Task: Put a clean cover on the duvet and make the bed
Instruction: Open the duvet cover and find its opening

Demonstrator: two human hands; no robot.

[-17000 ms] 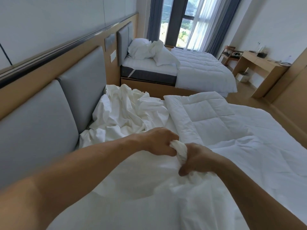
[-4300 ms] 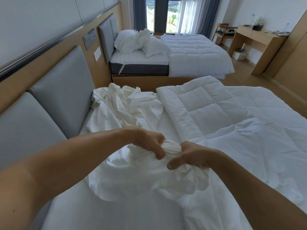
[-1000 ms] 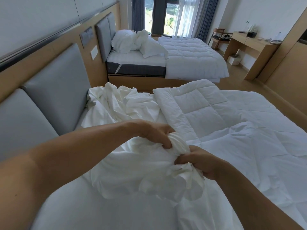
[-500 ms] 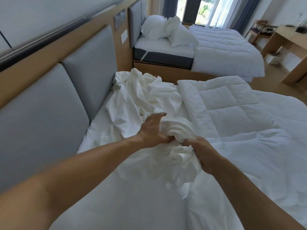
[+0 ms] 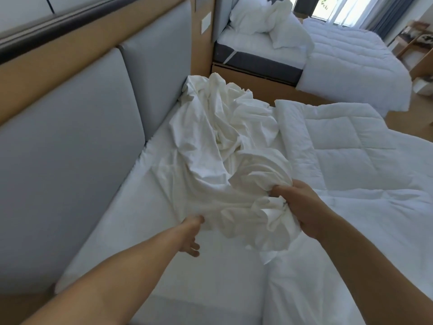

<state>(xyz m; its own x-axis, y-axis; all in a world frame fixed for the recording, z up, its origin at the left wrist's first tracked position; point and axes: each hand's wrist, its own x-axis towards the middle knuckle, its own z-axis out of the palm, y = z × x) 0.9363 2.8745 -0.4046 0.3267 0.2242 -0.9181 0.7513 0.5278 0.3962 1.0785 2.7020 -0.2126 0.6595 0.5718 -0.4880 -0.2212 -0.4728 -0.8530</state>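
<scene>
Clutching cover (image 5: 210, 165) between right fingers (image 5: 280, 190)

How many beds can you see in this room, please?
2: the near bed, bearing the crumpled cover and bare duvet, and the far bed by the window. More may lie out of frame.

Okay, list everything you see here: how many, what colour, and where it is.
duvet cover: one, white, crumpled, centre, at the head end
duvet: one, white, quilted, right of the cover
sheet: one, white, bare in the foreground
headboard panels: two, grey, along the left
far bed: one, white bedding, behind
pillows: white, heaped on the far bed, count unclear
right hand: one, grips a bunch of the cover
left hand: one, open, at the cover's near edge
</scene>
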